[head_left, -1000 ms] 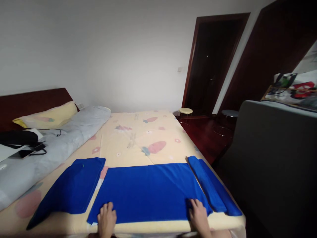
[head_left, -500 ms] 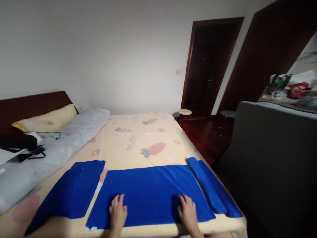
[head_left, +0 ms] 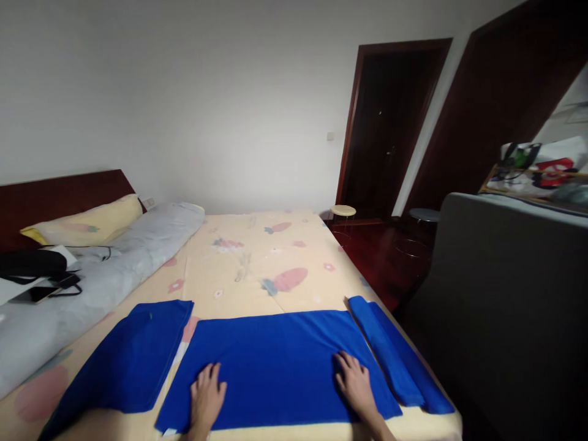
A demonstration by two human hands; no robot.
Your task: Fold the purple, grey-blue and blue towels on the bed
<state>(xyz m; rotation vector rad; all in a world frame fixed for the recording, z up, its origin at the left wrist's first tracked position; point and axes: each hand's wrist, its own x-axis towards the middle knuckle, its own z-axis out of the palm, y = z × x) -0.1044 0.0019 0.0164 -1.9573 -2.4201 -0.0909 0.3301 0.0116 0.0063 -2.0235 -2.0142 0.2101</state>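
Observation:
A blue towel (head_left: pixel 275 367) lies spread flat across the near end of the bed, with a small white tag at its near left corner. My left hand (head_left: pixel 207 395) rests on its left part, fingers apart and palm down. On the right part lies my right hand (head_left: pixel 356 383), also open, fingers spread on the cloth. Two rolled or narrowly folded blue towels (head_left: pixel 388 352) lie side by side just right of the spread one. To its left is more blue cloth (head_left: pixel 133 361), with its near edge in shadow.
The bed (head_left: pixel 257 257) has a cream sheet with a fruit and flower print. A grey quilt (head_left: pixel 133 257), a yellow pillow (head_left: pixel 87 222) and black items with cables (head_left: pixel 41 275) lie at left. Right of the bed are two stools (head_left: pixel 343 211) and a dark grey panel (head_left: pixel 509 294).
My hands have moved apart, the left one leftward and the right one rightward, and now lie flatter on the towel. The towels look unmoved apart from a slight camera shift.

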